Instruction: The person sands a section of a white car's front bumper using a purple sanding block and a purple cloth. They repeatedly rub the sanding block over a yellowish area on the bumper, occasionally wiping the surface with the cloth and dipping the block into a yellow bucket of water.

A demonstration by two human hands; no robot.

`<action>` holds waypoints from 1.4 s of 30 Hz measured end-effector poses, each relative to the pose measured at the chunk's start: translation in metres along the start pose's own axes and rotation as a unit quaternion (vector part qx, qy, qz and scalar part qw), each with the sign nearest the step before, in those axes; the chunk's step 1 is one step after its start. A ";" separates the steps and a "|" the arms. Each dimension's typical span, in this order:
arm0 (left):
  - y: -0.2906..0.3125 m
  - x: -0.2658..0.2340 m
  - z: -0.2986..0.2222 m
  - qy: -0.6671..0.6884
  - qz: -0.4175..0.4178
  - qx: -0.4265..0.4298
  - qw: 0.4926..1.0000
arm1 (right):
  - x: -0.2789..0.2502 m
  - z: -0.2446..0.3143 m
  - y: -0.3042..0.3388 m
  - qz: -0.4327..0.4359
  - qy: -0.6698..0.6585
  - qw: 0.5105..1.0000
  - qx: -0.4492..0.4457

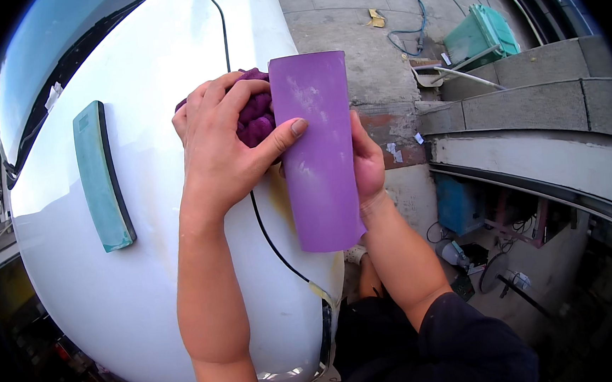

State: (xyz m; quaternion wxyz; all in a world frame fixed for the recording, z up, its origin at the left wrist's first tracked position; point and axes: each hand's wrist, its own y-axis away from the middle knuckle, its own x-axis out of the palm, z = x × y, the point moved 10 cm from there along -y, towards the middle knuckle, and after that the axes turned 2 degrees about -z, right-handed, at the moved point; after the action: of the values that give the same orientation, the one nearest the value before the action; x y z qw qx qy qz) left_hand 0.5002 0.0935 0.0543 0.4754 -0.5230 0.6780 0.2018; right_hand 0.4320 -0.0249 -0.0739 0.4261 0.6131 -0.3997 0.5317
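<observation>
My left hand (218, 137) is closed round a bunched dark purple cloth (256, 127), its thumb pressing on the face of a purple sandpaper sheet (322, 183). The sheet is long, slightly curved and held upright, with whitish dust patches on it. My right hand (369, 159) grips the sheet at its right edge, most of its fingers hidden behind. Both hands are above the right edge of a white car hood (157, 301). To their left, a long green sanding block (99, 180) with a dark side rests on the hood.
A thin black cable (270, 239) runs across the hood beneath my hands. Beyond the hood's right side are a concrete floor, a green bin (481, 33), a hose (421, 5) and a grey block ledge (513, 109). A blue box (457, 204) stands under the ledge.
</observation>
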 end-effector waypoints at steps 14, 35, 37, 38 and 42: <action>0.006 0.010 -0.017 -0.010 0.036 0.019 0.999 | 0.064 0.052 -0.031 0.003 0.186 0.976 -0.110; 0.009 0.011 -0.011 0.113 0.065 0.037 0.991 | 0.057 0.062 -0.073 -0.070 0.118 0.990 0.039; 0.008 0.010 -0.013 0.111 0.055 0.034 0.992 | 0.045 0.076 -0.074 -0.092 0.216 0.971 0.041; 0.009 0.011 -0.012 0.093 0.034 0.028 0.995 | 0.036 0.086 -0.072 -0.147 0.266 0.953 0.018; 0.010 0.014 -0.016 0.054 0.004 0.044 0.998 | 0.019 0.105 -0.055 -0.308 0.361 0.878 -0.059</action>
State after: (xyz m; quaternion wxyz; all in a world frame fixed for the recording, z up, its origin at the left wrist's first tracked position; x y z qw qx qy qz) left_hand 0.4840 0.0776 0.0481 0.4599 -0.5087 0.7132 0.1451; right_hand 0.5184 -0.1078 -0.0676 0.7188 0.4439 -0.0399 0.5335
